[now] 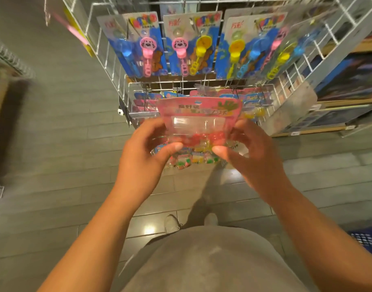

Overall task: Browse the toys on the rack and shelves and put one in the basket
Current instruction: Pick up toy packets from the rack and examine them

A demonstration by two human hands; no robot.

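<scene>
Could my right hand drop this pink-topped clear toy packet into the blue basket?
Probably yes: the right hand grips the pink-topped clear toy packet, and the blue basket sits low on that side, nothing between.

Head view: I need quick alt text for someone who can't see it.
Both hands, left and right, hold a pink-topped clear toy pack by its lower corners in front of a white wire rack. Blue carded toys hang on the rack above, and a blue basket edge shows on the floor at lower right.

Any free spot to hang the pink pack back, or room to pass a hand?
Crowded: blue-card wand toys fill the white wire rack, lower hooks packed. Free: grey tiled floor left of the rack. Both hands hold the pink-topped clear pack.
</scene>
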